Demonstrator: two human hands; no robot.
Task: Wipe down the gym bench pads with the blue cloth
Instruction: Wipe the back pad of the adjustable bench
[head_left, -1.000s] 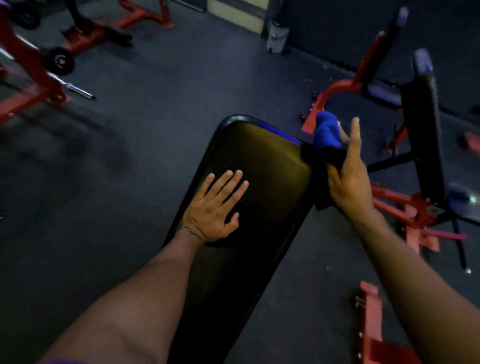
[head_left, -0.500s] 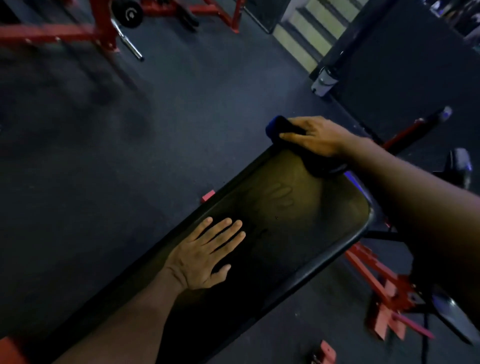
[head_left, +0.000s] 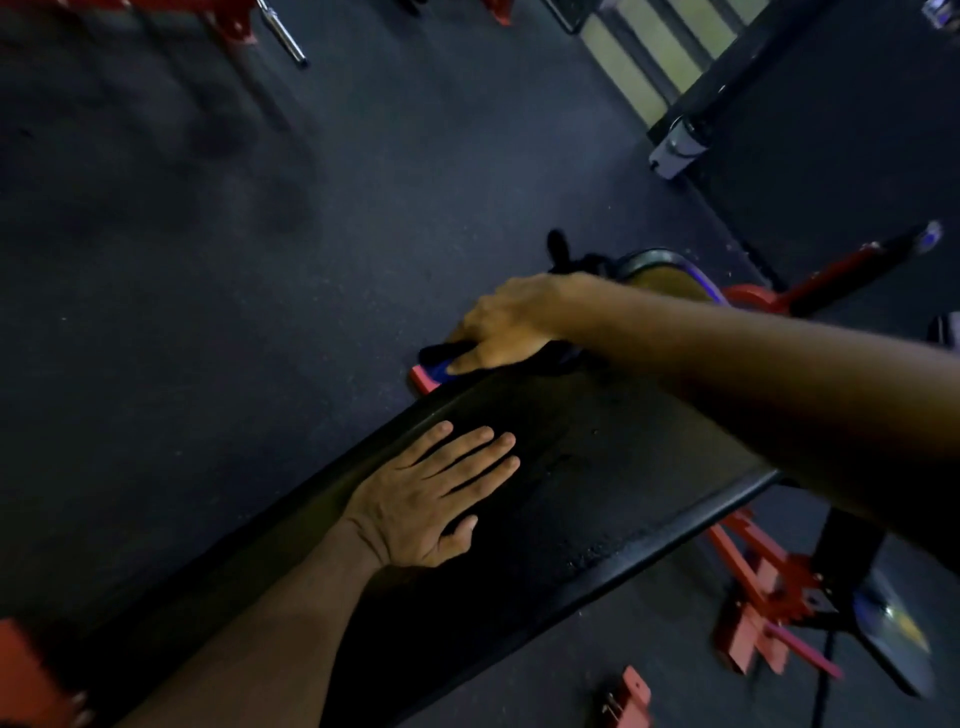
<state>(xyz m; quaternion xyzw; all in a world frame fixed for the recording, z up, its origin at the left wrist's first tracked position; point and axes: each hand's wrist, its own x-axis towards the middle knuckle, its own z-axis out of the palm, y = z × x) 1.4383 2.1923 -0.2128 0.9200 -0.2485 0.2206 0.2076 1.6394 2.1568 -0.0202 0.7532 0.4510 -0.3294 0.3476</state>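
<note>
A long black bench pad (head_left: 597, 467) runs diagonally from lower left to upper right. My left hand (head_left: 431, 499) lies flat on its top, fingers straight and spread. My right hand (head_left: 506, 327) reaches across to the pad's far long edge and presses the blue cloth (head_left: 441, 366) against that side. Only a small blue corner of the cloth shows below my fingers; the rest is dark and hidden under the hand. My right forearm crosses over the pad's upper end.
Red bench frame parts (head_left: 758, 597) stand on the dark rubber floor at the right. A red foot (head_left: 423, 379) sticks out under the pad's far edge. A barbell end (head_left: 283, 36) lies at the top, and a grey plate (head_left: 891, 634) sits low right.
My right hand has slid with the cloth along the pad's far edge, from the top end toward the middle. My left hand stays flat on the pad. The view has shifted.
</note>
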